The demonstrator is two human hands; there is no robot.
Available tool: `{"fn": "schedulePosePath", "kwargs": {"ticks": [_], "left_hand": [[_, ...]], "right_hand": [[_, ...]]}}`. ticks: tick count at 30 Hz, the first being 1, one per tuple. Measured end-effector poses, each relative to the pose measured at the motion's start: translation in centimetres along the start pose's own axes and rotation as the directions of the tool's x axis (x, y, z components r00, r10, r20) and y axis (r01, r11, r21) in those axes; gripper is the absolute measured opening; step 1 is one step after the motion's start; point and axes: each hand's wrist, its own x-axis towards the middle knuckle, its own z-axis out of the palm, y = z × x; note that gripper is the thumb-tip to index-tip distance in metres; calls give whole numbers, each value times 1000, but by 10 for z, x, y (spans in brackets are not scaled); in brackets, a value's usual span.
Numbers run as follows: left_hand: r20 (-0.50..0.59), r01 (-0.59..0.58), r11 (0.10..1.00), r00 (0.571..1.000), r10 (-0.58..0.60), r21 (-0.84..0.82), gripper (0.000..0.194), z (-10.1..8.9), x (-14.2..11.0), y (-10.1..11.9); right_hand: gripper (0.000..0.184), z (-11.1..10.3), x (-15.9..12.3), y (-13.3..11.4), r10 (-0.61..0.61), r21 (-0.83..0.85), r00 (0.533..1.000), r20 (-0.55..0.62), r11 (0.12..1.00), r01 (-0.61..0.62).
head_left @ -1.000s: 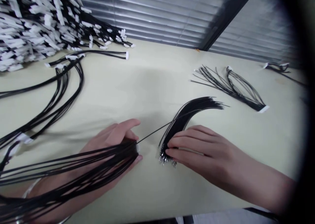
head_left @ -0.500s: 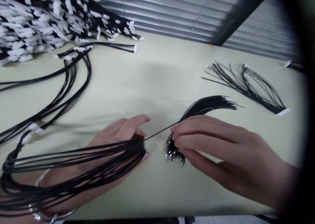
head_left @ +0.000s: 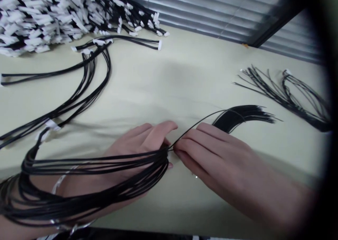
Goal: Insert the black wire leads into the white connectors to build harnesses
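My left hand (head_left: 139, 145) grips the connector end of a bundle of black wires (head_left: 87, 176) that loops back over my wrist to the lower left. My right hand (head_left: 208, 155) pinches a single black wire (head_left: 200, 122) and holds its tip against the connector at my left fingertips. That wire arcs up and right. A loose bunch of black wires (head_left: 243, 115) lies on the table just behind my right hand, its near end hidden under the hand.
A cream table (head_left: 169, 78) carries several finished black harnesses with white connectors (head_left: 87, 71) at the left. A big pile of such harnesses (head_left: 39, 18) fills the far left corner. Another spread harness (head_left: 290, 92) lies at the right. Metal blinds (head_left: 211, 11) run behind.
My right hand left the terminal ends of the loose bunch, picked one wire and brought its tip leftward to the connector in my left hand. The view shifted, so everything slid right.
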Motion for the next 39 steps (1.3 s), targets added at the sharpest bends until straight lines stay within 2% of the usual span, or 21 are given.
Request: {"fn": "schedulePosePath", "kwargs": {"ticks": [4,10,13,21,25,28,31,35,39], "left_hand": [[68,-65,996,996,60,67,35,-7,5,5],[-30,-96,991,995,99,88,44,0,1,0],[-85,-86,991,992,95,105,46,4,-1,-2],[-81,-88,993,992,94,76,47,6,-1,-3],[-44,-90,993,995,94,79,42,0,1,0],[61,-79,996,995,77,32,31,-9,6,4],[148,-5,998,989,14,-62,25,-17,11,9],[162,30,993,987,-12,-114,18,-20,14,11],[134,18,993,991,-2,-119,16,-17,13,10]], "right_hand": [[23,-3,4,-2,-49,-95,998,-28,994,46],[30,-8,10,-4,-72,-186,997,-29,980,65],[24,-10,12,-6,-85,-261,995,-44,963,71],[20,-9,15,-5,-90,-285,996,-5,955,85],[19,-8,13,-4,-93,-302,996,20,949,94],[16,-6,12,-3,-91,-315,996,17,945,92],[15,-4,13,-3,-83,-301,996,14,950,84],[14,-3,15,-4,-87,-279,996,11,956,87],[14,-4,16,-4,-71,-245,997,7,967,70]]}}
